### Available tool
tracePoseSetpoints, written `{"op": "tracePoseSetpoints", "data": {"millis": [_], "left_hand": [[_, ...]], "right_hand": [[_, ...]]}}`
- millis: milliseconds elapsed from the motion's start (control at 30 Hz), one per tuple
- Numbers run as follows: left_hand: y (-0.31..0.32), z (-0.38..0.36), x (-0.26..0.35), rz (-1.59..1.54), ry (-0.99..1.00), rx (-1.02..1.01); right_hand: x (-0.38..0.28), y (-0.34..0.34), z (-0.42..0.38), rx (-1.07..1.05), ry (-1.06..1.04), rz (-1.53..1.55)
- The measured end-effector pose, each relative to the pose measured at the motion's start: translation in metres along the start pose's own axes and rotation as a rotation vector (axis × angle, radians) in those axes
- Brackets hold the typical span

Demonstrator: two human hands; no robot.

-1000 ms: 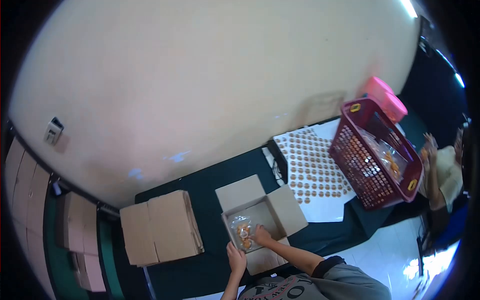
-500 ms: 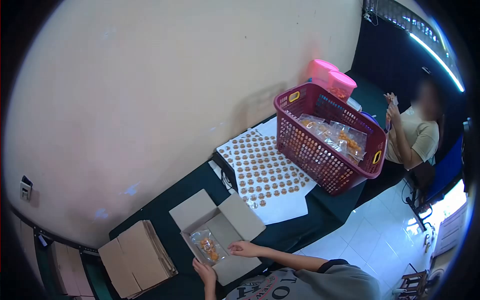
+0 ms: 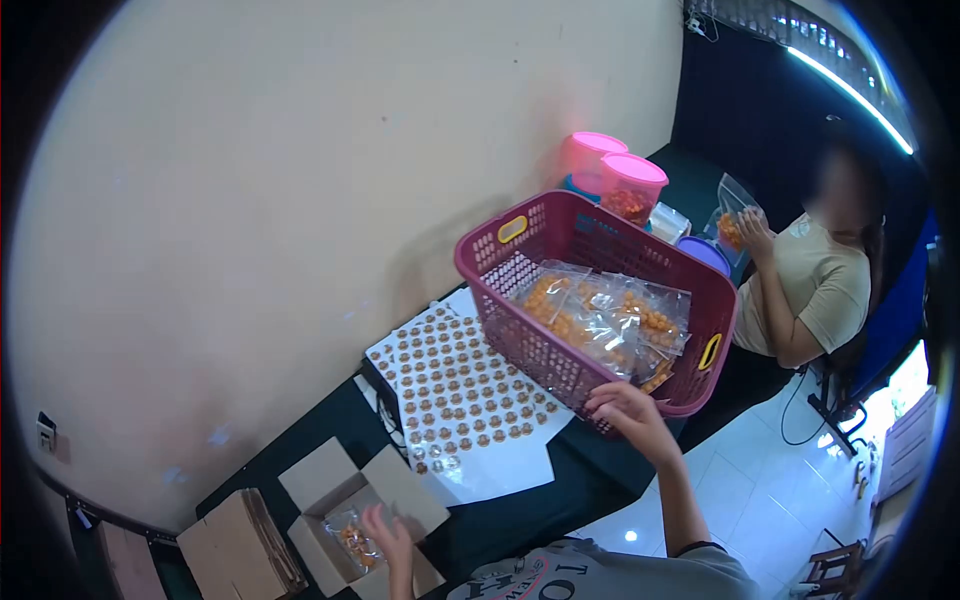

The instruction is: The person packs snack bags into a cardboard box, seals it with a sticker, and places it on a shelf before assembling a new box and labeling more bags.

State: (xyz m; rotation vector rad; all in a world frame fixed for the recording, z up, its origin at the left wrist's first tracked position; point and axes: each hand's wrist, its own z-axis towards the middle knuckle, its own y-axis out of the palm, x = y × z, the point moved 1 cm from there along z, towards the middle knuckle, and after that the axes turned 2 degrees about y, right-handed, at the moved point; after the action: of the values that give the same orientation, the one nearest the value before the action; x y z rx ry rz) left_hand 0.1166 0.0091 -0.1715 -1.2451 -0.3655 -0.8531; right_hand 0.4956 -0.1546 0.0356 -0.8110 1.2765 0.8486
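My right hand point(image 3: 632, 418) is at the near side of a maroon plastic basket point(image 3: 545, 345), fingers stretched out and holding nothing that I can see. Inside the basket lie several clear bags of orange snacks point(image 3: 600, 315). Above the open cardboard box point(image 3: 415, 495), my left hand point(image 3: 388, 540) hangs with its fingers apart. One clear bag of orange snacks point(image 3: 355, 545) lies in that box, partly hidden behind the left hand. Whether my right fingers touch the basket is hard to tell.
White sheets of round stickers point(image 3: 470, 390) lie between box and basket. Flattened cardboard boxes point(image 3: 235, 550) are stacked at the left. Pink-lidded tubs point(image 3: 633, 185) stand behind the basket. At the right a co-worker point(image 3: 815, 285) holds a clear bag of orange snacks point(image 3: 733, 228).
My right hand has left the box and moved right to the basket. My left hand has lifted from the box's edge to above it. The view has shifted toward the right.
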Motion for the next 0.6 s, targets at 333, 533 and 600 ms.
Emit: {"op": "tracePoseSetpoints", "data": {"millis": [333, 533, 600], "left_hand": [[0.131, -0.013, 0.151, -0.513, 0.218, -0.486], [0.131, -0.008, 0.148, -0.367, 0.164, -0.46], [0.124, -0.007, 0.148, -0.342, 0.116, -0.422]], "right_hand": [[-0.023, -0.134, 0.021, 0.114, -0.037, -0.252], [0.052, -0.17, 0.12, -0.615, 0.064, -0.901], [0.071, -0.16, 0.138, -0.741, 0.606, -1.07]]}}
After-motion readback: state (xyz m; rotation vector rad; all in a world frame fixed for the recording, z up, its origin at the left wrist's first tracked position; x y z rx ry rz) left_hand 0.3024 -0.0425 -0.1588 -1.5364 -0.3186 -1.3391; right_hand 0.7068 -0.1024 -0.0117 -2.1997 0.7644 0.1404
